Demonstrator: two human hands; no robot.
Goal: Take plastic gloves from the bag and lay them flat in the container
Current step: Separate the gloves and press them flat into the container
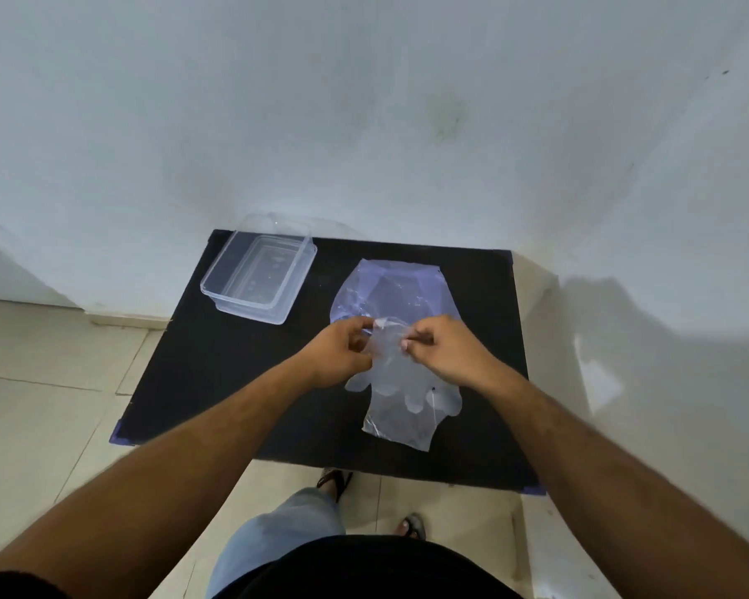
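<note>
A clear plastic glove (pixel 396 373) hangs between my hands over the black table, its fingers pointing toward me. My left hand (pixel 342 354) pinches its cuff on the left side and my right hand (pixel 439 350) pinches the cuff on the right. Below it another clear glove (pixel 401 430) lies flat on the table. The clear plastic bag (pixel 390 289) lies just beyond my hands. An open, see-through rectangular container (pixel 258 274) stands at the table's far left corner with nothing visible in it.
The small black table (pixel 217 365) stands against a white wall (pixel 364 123). Pale floor tiles lie to the left and near me. My legs and sandalled feet (pixel 334 479) are at the table's near edge.
</note>
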